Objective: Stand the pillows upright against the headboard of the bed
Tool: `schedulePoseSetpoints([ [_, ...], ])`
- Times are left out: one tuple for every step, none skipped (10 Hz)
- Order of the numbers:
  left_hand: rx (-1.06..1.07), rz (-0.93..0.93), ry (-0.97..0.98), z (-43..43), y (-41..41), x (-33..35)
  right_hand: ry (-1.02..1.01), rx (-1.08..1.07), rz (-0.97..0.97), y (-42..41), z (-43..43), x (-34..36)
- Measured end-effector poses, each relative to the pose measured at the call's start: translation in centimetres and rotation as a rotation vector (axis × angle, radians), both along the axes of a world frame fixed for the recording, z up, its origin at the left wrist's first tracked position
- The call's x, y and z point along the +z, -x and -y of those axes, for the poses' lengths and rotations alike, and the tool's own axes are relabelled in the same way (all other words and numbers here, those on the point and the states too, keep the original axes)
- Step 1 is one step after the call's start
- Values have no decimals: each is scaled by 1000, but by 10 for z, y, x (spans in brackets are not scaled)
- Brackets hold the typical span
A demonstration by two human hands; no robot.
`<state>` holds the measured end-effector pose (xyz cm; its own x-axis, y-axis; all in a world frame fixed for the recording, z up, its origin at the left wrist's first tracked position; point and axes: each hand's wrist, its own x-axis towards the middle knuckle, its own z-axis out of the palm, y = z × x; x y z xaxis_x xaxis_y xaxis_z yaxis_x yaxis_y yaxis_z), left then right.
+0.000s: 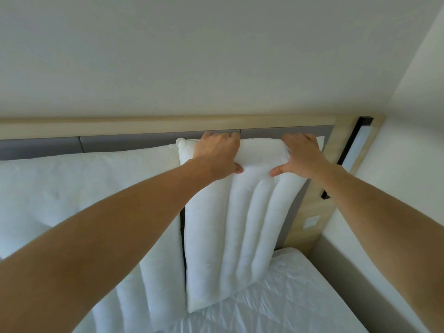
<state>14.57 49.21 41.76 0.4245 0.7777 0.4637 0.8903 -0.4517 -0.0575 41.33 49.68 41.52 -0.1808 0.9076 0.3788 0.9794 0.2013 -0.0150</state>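
Observation:
A white ribbed pillow stands upright on the mattress, leaning on the grey padded headboard. My left hand and my right hand both grip its top edge, fingers curled over the back and thumbs pressed on the front. A second white pillow stands upright to its left, partly hidden behind my left forearm. The two pillows sit side by side with a narrow dark gap between them.
The white quilted mattress fills the lower right. A light wooden frame borders the headboard, with a wall switch and a black-framed lamp at right. A white wall rises above.

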Motion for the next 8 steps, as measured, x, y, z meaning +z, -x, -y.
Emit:
schedulePoseSetpoints([
  [13, 13, 17, -5, 8, -11, 0, 6, -22, 8, -4, -11],
  [12, 20, 14, -11, 16, -24, 8, -4, -32, 12, -11, -22],
  [-1, -17, 7, -17, 21, -25, 23, -12, -37, 12, -16, -23],
  [-3, -106, -24, -22, 22, -26, 40, -36, -18, 12, -20, -25],
  [0, -146, -60, -24, 22, -27, 70, -58, -10, 12, -21, -27],
  [-16, -128, -66, -28, 20, -28, 87, -69, 42, 12, -19, -29],
  [-56, -76, -87, -16, 19, -24, 73, -59, 47, 21, -5, -21],
  [-68, -12, -159, 1, 28, -21, 3, -20, 65, 39, 13, -24],
])
